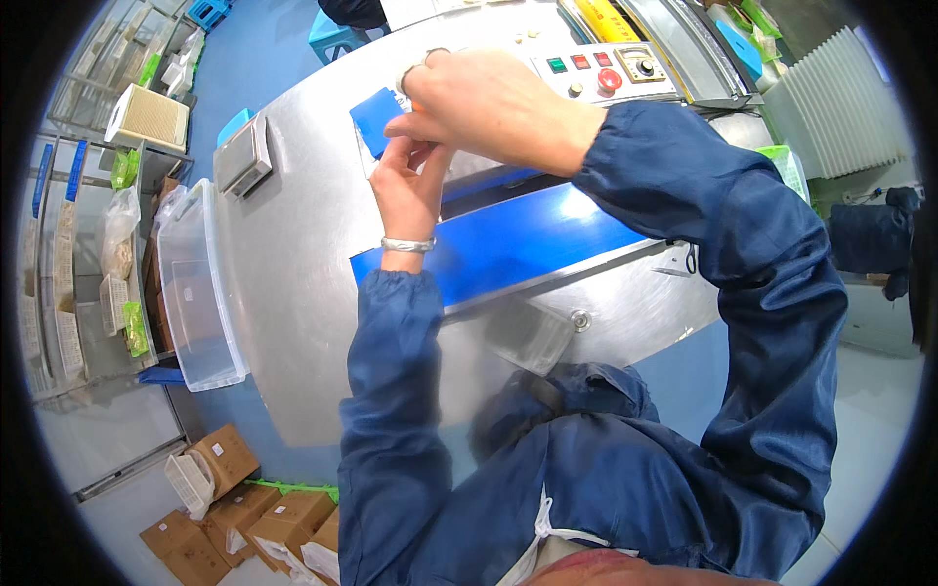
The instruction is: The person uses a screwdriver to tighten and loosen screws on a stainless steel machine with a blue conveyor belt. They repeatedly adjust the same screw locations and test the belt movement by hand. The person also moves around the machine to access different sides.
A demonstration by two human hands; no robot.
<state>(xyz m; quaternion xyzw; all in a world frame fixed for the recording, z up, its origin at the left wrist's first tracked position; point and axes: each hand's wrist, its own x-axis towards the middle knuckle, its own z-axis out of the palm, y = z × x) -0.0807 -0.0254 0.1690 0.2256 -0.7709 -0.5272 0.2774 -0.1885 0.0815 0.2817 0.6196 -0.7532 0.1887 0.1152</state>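
Both of my hands meet at the left end of a blue-and-metal tabletop machine, beside its small blue end cover (375,119). My right hand (479,103) reaches across from the right with curled fingers. It closes around something small with an orange part, mostly hidden by the fingers. Just below it, my left hand (408,190) has its fingers bent and pressed together near the right thumb; whatever they pinch is hidden. A bracelet circles the left wrist. The long blue panel (528,239) of the machine lies right of the left wrist, with a dark slot behind it.
A control box (606,73) with buttons and a red knob stands behind the machine. A small scale (243,156) and a clear plastic bin (200,293) are at the left. A clear tray (531,335) sits near my body. Cardboard boxes (290,518) stand on the floor.
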